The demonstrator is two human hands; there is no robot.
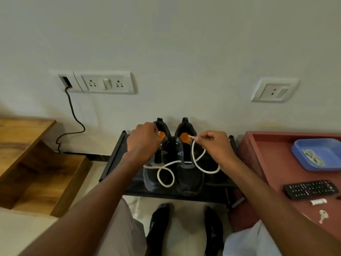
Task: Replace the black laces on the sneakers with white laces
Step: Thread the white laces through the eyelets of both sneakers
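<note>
The white lace [167,169] is pinched at each end by the left hand [143,138] and right hand [214,145], drooping crosswise in loops over the black sneakers [188,174] directly beneath on the shoe rack [114,157].

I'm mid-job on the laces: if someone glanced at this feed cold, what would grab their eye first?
The white lace looping bright across the two dark sneakers on the black rack at centre, one end pinched by the left hand, the other by the right hand. Next, the blue tray on the red table at right, with a remote control nearer the camera.
</note>
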